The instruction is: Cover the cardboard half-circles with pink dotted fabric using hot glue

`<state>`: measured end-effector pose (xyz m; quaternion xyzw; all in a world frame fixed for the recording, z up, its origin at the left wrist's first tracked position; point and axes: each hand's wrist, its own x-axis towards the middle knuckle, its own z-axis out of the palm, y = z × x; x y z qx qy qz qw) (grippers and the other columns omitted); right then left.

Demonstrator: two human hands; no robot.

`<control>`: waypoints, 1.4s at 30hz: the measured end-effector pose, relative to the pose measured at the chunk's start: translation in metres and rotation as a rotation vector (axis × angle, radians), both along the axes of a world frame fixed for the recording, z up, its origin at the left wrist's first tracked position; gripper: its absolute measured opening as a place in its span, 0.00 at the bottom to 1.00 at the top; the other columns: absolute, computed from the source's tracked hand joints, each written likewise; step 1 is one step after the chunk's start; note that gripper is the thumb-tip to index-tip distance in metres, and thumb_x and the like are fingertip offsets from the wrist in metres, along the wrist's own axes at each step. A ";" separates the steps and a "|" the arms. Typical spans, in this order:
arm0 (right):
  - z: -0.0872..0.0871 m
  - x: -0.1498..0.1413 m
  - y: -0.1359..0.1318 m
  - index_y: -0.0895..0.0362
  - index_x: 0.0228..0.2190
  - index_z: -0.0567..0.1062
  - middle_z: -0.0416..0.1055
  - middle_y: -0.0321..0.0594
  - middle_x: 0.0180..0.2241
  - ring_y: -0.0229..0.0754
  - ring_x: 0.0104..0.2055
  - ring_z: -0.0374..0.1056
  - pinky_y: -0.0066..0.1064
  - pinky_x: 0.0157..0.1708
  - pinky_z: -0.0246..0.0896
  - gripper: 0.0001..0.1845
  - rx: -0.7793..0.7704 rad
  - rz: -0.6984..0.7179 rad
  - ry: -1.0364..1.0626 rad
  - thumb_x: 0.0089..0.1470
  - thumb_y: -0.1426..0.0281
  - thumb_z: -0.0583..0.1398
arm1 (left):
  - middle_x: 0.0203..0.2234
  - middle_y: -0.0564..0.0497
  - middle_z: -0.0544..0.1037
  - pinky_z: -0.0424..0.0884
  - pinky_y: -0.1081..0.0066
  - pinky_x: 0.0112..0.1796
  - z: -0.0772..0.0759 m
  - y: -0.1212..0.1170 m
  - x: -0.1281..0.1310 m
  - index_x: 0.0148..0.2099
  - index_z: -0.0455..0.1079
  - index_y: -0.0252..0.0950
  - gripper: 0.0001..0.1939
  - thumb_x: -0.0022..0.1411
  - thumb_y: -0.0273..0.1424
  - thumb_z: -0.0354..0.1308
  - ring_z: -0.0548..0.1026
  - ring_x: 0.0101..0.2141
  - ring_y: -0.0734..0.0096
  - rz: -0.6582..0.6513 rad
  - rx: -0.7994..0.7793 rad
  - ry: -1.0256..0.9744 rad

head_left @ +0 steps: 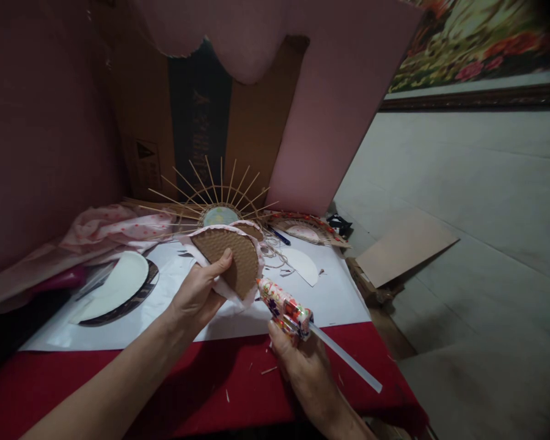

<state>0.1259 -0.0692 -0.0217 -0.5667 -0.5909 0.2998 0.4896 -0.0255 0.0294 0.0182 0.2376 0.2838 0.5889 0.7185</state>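
I have my left hand [204, 287] near the centre of the frame, pinching a fabric-edged cardboard half-disc [227, 256]. Its thumb presses the brown ribbed face; the other fingers go behind, mostly out of my sight. My right hand [305, 366], at lower centre-right, is wrapped around a floral-patterned hot glue gun [286, 308], thumb along the handle. I see its orange nozzle at the half-disc's right edge, but I can't tell whether they touch. A translucent glue stick [346, 357] juts from the gun's back toward the lower right.

Behind the half-disc, I make out 1 sunburst of thin sticks [220, 195] around a pale rounded centre. To its right are a red-trimmed woven fan shape [311, 228], 1 blue pen [281, 236] and 1 white paper half-disc [302, 266]. At left, spotted pink fabric [114, 229] lies bunched above 1 white crescent-like piece [121, 287] on a dark patterned disc [140, 299]. White sheeting [174, 324] covers part of the red cloth [187, 391].
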 end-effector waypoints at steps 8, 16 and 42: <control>0.010 0.003 0.000 0.57 0.35 0.76 0.76 0.43 0.31 0.45 0.32 0.72 0.32 0.34 0.70 0.13 0.069 0.007 -0.027 0.56 0.63 0.55 | 0.28 0.44 0.82 0.78 0.69 0.30 0.000 0.000 0.000 0.44 0.73 0.26 0.11 0.62 0.18 0.52 0.79 0.25 0.67 0.000 -0.015 0.006; 0.000 0.000 0.002 0.58 0.38 0.76 0.76 0.45 0.34 0.47 0.37 0.73 0.35 0.38 0.70 0.15 0.096 -0.028 0.008 0.57 0.63 0.55 | 0.27 0.44 0.81 0.78 0.70 0.30 -0.001 0.000 0.000 0.38 0.74 0.25 0.09 0.62 0.19 0.51 0.79 0.25 0.68 0.016 -0.055 0.008; 0.011 -0.004 0.005 0.58 0.38 0.77 0.77 0.43 0.32 0.45 0.33 0.72 0.33 0.36 0.69 0.16 0.065 0.054 0.008 0.59 0.63 0.54 | 0.28 0.44 0.82 0.78 0.68 0.34 -0.001 -0.002 -0.001 0.38 0.75 0.26 0.08 0.60 0.19 0.55 0.79 0.26 0.67 -0.012 -0.005 0.007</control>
